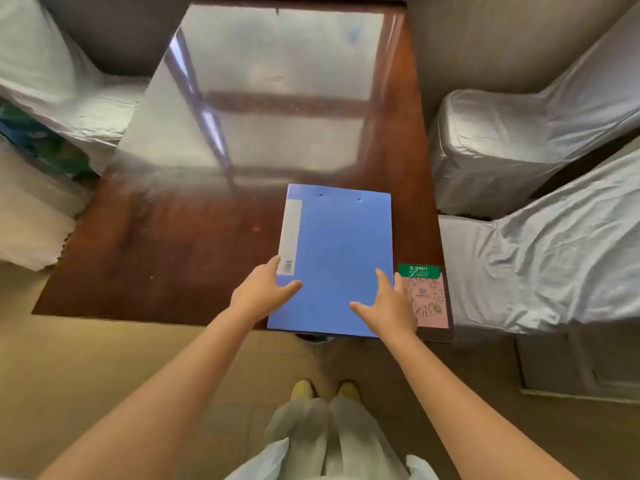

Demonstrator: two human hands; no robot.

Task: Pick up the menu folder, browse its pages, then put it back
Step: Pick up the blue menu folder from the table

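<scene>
The blue menu folder (337, 251) lies closed and flat on the dark wooden table (166, 258), near the table's front right corner, its white spine label along the left side. My left hand (265, 291) rests at the folder's lower left edge, thumb on the cover and fingers at the spine. My right hand (389, 304) lies with spread fingers on the lower right part of the cover. Whether either hand grips the folder or only touches it is unclear.
A pink and green QR-code card (429, 299) is stuck to the table right of the folder. Chairs in pale covers stand at the right (512, 157), (554, 258) and the left (52, 81). The tabletop reflects a window. My legs and shoes (323, 393) show below.
</scene>
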